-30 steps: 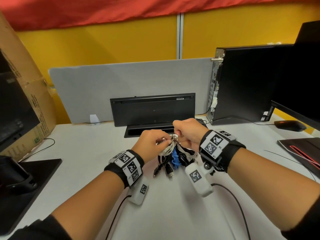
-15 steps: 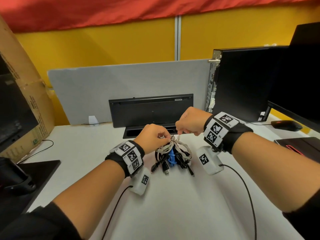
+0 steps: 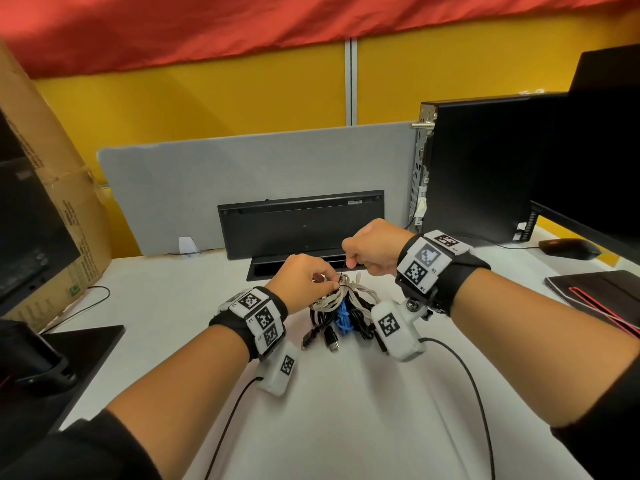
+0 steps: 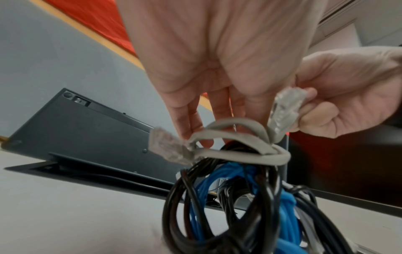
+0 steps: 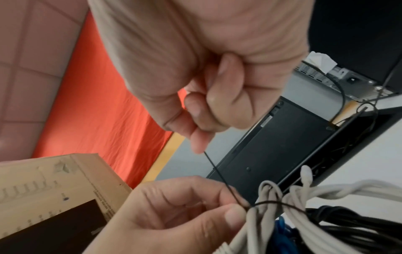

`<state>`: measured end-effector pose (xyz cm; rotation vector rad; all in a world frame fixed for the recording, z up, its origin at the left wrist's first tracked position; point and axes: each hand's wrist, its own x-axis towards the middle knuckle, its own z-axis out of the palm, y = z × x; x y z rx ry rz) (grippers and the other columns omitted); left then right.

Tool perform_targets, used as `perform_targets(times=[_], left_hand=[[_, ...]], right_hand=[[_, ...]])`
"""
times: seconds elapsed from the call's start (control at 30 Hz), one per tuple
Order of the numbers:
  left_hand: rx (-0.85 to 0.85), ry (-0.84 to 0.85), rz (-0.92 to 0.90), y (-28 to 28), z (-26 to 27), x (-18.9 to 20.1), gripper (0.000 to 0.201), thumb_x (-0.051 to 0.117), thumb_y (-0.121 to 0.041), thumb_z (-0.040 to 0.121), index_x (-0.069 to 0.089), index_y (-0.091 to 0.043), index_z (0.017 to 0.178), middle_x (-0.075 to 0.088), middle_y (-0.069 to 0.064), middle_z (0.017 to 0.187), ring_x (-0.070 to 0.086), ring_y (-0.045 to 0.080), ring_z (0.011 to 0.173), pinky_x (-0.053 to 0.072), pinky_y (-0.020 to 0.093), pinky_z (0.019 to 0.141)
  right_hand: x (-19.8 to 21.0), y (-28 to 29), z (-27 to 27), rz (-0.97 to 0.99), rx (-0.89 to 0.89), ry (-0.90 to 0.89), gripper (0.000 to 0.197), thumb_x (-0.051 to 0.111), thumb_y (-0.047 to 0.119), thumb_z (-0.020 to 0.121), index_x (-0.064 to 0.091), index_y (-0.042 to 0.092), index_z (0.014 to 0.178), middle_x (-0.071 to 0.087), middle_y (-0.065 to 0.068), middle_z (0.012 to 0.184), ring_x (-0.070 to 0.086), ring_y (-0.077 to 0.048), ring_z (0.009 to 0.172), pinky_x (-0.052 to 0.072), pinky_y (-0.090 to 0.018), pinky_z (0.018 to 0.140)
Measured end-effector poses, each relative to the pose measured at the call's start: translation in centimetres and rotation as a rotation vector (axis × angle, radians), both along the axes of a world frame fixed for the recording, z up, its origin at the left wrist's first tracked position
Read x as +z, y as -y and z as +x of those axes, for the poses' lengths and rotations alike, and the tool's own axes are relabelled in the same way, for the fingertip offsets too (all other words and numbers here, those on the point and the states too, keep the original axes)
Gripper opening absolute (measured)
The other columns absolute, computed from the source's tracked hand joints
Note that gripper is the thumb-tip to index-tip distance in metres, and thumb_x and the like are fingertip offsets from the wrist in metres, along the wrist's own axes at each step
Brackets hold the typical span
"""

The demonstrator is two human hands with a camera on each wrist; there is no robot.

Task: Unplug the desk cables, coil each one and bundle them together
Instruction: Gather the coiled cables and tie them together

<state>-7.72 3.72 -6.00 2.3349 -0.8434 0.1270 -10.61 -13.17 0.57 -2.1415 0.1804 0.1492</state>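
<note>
A bundle of coiled cables [image 3: 343,311] lies on the white desk: grey network cable [image 4: 243,154], blue cable [image 4: 228,178] and black cables [image 4: 180,206]. A thin black tie [image 5: 219,173] loops round the grey coils. My left hand [image 3: 330,278] pinches the tie where it meets the top of the bundle, thumb and forefinger pressed together there [image 5: 234,211]. My right hand [image 3: 348,263], a little above and to the right, pinches the tie's free end [image 5: 201,146] and holds it taut. Two clear plugs [image 4: 282,110] stick up from the grey cable.
A black keyboard [image 3: 301,223] stands on edge behind a cable slot [image 3: 294,270], against a grey divider [image 3: 242,174]. A PC tower [image 3: 485,168], monitor [image 3: 606,150] and mouse [image 3: 568,247] are at right. A cardboard box [image 3: 52,202] and monitor base [image 3: 69,358] are at left.
My right hand has risen up and to the right, away from the bundle, drawing the black tie out taut. My left hand stays at the top of the bundle.
</note>
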Motion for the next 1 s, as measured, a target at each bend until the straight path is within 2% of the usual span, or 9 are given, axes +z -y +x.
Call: perform_targets(times=[0.13,0.27,0.4,0.5,0.63,0.7,0.83,1.0], left_hand=[[0.024,-0.015,-0.017,-0.3,-0.1,-0.2,0.007,0.07,-0.017,0.086,0.076,-0.013,0.087,0.072,-0.001,0.087,0.064,0.019,0.086,0.053,0.041,0.086],[0.034,-0.01,-0.027,-0.3,-0.3,-0.1,0.007,0.069,-0.016,0.087,0.076,-0.014,0.087,0.072,-0.001,0.087,0.063,0.019,0.085,0.052,0.038,0.085],[0.05,-0.03,-0.052,0.0,-0.6,-0.1,0.008,0.068,-0.015,0.087,0.076,-0.014,0.086,0.072,-0.002,0.087,0.063,0.019,0.085,0.054,0.032,0.081],[0.065,-0.029,-0.058,0.2,-0.7,-0.2,0.008,0.069,-0.016,0.086,0.076,-0.015,0.085,0.071,-0.004,0.085,0.062,0.017,0.083,0.052,0.026,0.077],[0.08,-0.027,-0.061,0.1,-0.6,-0.3,0.007,0.069,-0.017,0.086,0.076,-0.017,0.084,0.07,-0.007,0.083,0.059,0.01,0.081,0.044,0.014,0.07],[0.086,-0.024,-0.058,0.0,-0.6,-0.4,0.008,0.069,-0.018,0.086,0.076,-0.016,0.085,0.071,-0.006,0.084,0.06,0.012,0.082,0.046,0.017,0.071],[0.091,-0.037,-0.07,0.1,-0.6,-0.2,0.009,0.069,-0.019,0.086,0.077,-0.016,0.084,0.071,-0.005,0.083,0.057,0.007,0.077,0.047,0.02,0.071],[0.098,-0.04,-0.081,-0.1,-0.4,-0.2,0.011,0.069,-0.019,0.086,0.077,-0.013,0.082,0.071,-0.006,0.081,0.057,0.005,0.07,0.049,0.022,0.069]], right_hand=[[0.4,0.3,-0.2,-0.079,0.006,-0.012,0.019,0.062,0.008,0.077,0.066,0.008,0.059,0.043,-0.002,0.05,0.031,-0.018,0.044,0.028,-0.023,0.044],[1.1,0.8,-0.6,-0.265,-0.017,0.028,0.013,0.071,0.018,0.076,0.067,0.009,0.067,0.055,-0.003,0.059,0.042,-0.017,0.045,0.036,-0.022,0.044],[1.4,0.7,-0.6,-0.371,-0.048,0.129,0.022,0.072,0.024,0.076,0.07,0.004,0.084,0.062,-0.008,0.075,0.054,-0.019,0.059,0.044,-0.024,0.051],[1.4,0.7,-0.7,-0.398,-0.055,0.14,0.023,0.071,0.025,0.077,0.071,0.004,0.086,0.065,-0.009,0.079,0.056,-0.019,0.061,0.047,-0.024,0.052],[1.4,1.2,-0.6,-0.399,-0.087,0.166,0.026,0.07,0.027,0.08,0.071,0.003,0.09,0.072,-0.014,0.093,0.059,-0.021,0.068,0.054,-0.03,0.066],[1.4,1.3,-0.8,-0.41,-0.078,0.158,0.024,0.068,0.028,0.082,0.07,0.004,0.088,0.071,-0.013,0.092,0.059,-0.02,0.068,0.054,-0.029,0.064],[1.3,1.4,-1.1,-0.412,-0.058,0.144,0.021,0.067,0.028,0.084,0.069,0.007,0.084,0.07,-0.008,0.083,0.056,-0.016,0.059,0.046,-0.023,0.052],[1.2,1.5,-1.5,-0.402,-0.062,0.154,0.025,0.066,0.029,0.084,0.072,0.006,0.089,0.073,-0.01,0.09,0.055,-0.017,0.058,0.049,-0.026,0.058]])
